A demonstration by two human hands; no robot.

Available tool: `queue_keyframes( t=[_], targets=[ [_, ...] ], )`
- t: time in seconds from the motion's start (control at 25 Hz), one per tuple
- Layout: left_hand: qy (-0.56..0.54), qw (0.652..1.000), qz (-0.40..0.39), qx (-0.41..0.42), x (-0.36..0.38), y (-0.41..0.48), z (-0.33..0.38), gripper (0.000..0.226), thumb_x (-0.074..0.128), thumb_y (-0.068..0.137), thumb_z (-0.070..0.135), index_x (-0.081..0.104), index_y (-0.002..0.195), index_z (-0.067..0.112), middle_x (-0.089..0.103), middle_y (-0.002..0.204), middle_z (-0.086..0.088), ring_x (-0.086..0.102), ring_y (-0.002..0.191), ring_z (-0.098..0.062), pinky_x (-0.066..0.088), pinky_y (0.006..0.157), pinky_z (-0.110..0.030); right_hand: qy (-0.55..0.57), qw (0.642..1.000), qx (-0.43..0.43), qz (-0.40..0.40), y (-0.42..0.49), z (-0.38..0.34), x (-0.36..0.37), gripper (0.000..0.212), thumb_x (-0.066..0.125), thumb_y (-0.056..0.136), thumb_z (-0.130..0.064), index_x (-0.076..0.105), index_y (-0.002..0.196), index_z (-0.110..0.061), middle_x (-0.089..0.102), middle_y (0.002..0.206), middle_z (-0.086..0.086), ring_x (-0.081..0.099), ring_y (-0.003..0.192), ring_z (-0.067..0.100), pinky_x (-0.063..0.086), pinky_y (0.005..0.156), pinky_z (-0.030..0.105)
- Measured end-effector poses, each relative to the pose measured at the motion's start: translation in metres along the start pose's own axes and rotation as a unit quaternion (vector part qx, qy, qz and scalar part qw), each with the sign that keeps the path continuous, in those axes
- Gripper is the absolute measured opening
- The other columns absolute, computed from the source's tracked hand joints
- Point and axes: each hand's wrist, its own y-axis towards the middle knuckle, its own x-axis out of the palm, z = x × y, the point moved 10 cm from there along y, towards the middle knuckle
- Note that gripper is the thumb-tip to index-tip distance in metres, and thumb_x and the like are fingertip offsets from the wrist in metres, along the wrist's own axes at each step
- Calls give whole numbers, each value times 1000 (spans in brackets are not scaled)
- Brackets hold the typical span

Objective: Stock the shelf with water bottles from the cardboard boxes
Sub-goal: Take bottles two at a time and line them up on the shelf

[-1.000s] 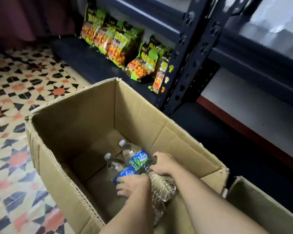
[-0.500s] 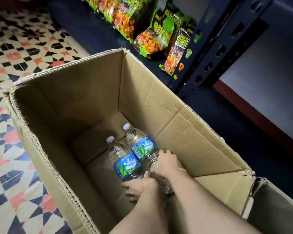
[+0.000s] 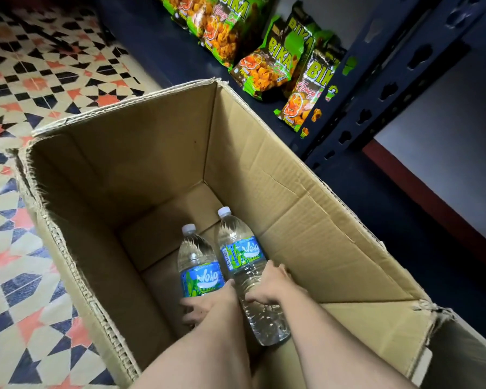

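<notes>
The left bottle (image 3: 198, 265) and the right bottle (image 3: 242, 248) lie touching on the bottom of the cardboard box (image 3: 152, 164). Both are full, so probably heavy, and the thin ribbed plastic should dent under a squeeze (the label band looks slicker). The hands each wrap one body below the label, left hand (image 3: 201, 307) and right hand (image 3: 270, 286). The shelf (image 3: 157, 46) beyond holds snack bags (image 3: 267, 66).

view: head (wide-angle, the only one) | aim: steeply down into cardboard box (image 3: 141, 164) | range: close | top edge: shelf (image 3: 152, 51)
</notes>
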Motion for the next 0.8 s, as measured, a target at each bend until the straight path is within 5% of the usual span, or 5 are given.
queue_keyframes(
  t=[0.16,0.4,0.64,0.8],
  targets=[
    [35,999,13,7,-1,8,-1,105,93,57,28,29,139,10,37,139,-22,40,130,-43,33,109,-47,117,993,-18,-15,12,-4,23,127,82,71,-43,-6,155,-9,18,158,16,21,147,23,24,116,28],
    [6,998,53,27,-7,11,3,94,95,49,19,43,125,5,49,133,-22,43,127,-40,36,106,-45,120,991,-2,58,11,4,-1,86,90,57,-41,46,126,-17,56,129,5,54,121,19,41,87,18],
    [-104,992,59,29,-22,-14,8,92,94,54,20,44,128,0,47,137,-23,40,130,-37,30,107,-43,92,988,-53,109,-17,-20,-51,73,89,56,-37,54,119,-21,60,122,1,61,110,17,41,74,17],
    [-209,977,0,48,-34,-52,41,95,97,51,24,44,125,-4,47,135,-28,44,128,-40,35,108,-44,109,971,-132,168,-71,-43,-102,71,83,52,-42,50,114,-29,63,116,-3,61,109,16,49,85,23]
  ],
)
